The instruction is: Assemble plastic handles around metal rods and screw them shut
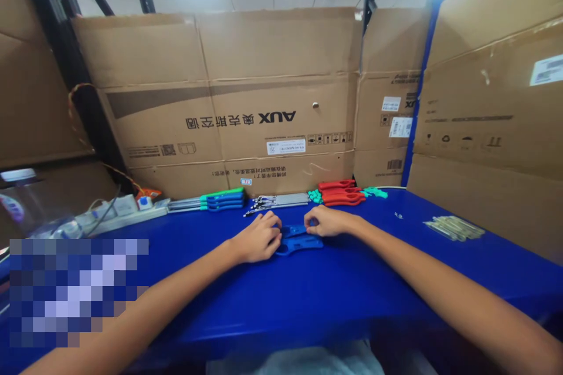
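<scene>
Two blue plastic handle shells lie side by side on the blue table in front of me: a near shell (303,243) and a far shell (294,230). My left hand (260,238) is closed at their left ends, with its fingers curled over the plastic. My right hand (329,221) pinches thumb and fingertips together at the right end of the far shell. Whatever lies between those fingertips is too small to make out. The left hand hides the shells' left ends.
Behind the hands are stacked green and blue handled pieces (224,200), grey-white strips (281,200), red handle shells (342,193) and small turquoise parts (375,192). Pale translucent strips (455,228) lie right. A power strip (123,215) and bottle (26,202) stand left. Cardboard walls (281,47) enclose the table.
</scene>
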{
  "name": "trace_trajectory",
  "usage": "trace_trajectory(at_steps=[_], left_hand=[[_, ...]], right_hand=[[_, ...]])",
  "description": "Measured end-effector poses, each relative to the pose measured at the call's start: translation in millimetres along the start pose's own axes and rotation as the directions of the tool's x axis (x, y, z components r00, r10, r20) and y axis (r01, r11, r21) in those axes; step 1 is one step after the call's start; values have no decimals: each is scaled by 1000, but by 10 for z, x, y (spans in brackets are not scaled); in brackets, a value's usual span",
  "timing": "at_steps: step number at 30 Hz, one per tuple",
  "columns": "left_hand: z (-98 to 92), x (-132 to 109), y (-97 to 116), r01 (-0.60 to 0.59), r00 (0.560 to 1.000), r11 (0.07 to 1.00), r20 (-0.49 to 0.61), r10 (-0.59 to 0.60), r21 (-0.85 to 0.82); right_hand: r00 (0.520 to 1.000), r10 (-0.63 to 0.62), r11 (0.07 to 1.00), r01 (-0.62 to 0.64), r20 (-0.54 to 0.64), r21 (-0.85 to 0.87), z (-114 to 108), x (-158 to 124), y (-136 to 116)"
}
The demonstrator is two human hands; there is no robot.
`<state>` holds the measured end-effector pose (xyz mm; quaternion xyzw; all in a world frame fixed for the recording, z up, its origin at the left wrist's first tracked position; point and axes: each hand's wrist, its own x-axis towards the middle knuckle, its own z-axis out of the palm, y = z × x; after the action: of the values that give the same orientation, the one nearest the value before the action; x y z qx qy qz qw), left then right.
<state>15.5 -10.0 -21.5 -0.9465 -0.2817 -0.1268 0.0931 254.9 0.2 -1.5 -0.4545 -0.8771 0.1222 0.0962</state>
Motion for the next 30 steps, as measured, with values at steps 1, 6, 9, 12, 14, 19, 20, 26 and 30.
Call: trace_trajectory(at_steps=[1,6,9,12,14,19,20,26,30], left_hand=[[21,2,-27,6,1000,1000,-1,-6,-7],[126,8,-133,94,991,987,-84,-106,-131],[126,-11,-171,142,984,978,-85,-157,-154],[81,-47,-205,145,984,969,-72,-162,-199],[53,-69,-231,99,993,972,-45,-111,-212],[34,-80,-294,71,996,967,-28,-80,-247],[32,-77,-301,68,997,965,-29,-78,-253],[-17,-66,-315,130,991,963,5,-133,-237],[-52,-84,-338,104,994,958,-12,-112,-266]], right_hand=[[1000,-3,1000,3,6,25,2,4,0],[998,-60,997,61,-10,53,29,11,-4],[996,-85,995,85,-6,49,28,-2,-25],[996,-85,996,85,-6,35,22,-13,-50],[996,-86,996,86,-1,23,21,-15,-62],[996,-91,996,91,1,-17,32,-11,-71],[996,-90,996,90,5,-20,33,-12,-70],[998,-55,998,56,22,-38,15,-24,-70],[999,-22,999,23,35,-35,0,-38,-75]])
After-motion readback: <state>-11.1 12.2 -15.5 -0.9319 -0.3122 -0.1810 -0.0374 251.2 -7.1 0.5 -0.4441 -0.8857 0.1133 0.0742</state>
